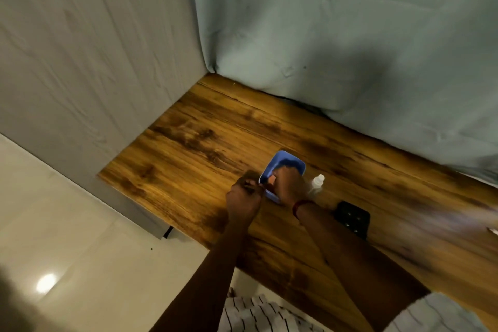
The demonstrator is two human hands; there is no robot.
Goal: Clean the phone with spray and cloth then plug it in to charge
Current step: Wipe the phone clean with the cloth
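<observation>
Blue plastic marks the middle of the head view: a small rectangular tray (283, 163) sits on the wood-grain table (188, 143), with both hands at its near end. The right hand (289, 183) reaches down into the tray, fingers curled over something pinkish inside, possibly the cloth; motion blur keeps me from saying whether they actually grip it. The left hand (244, 201) rests against the tray's near-left rim, fingers bent inward; whether it pinches anything I cannot tell either.

Just right of the tray, close beside the right wrist, stands a small clear spray bottle (317, 183) with a white cap, upright. The phone (351, 218) lies flat on the table to the near right of the bottle, a dark slab apart from both hands, its long axis running from far left to near right. It lies on the right arm's side, right of that forearm, so the right hand is the nearer one to it, and the bottle stands between tray and phone. By my reading the cleaning has not begun: phone and bottle are untouched. Pale fabric covers the wall behind the table.
</observation>
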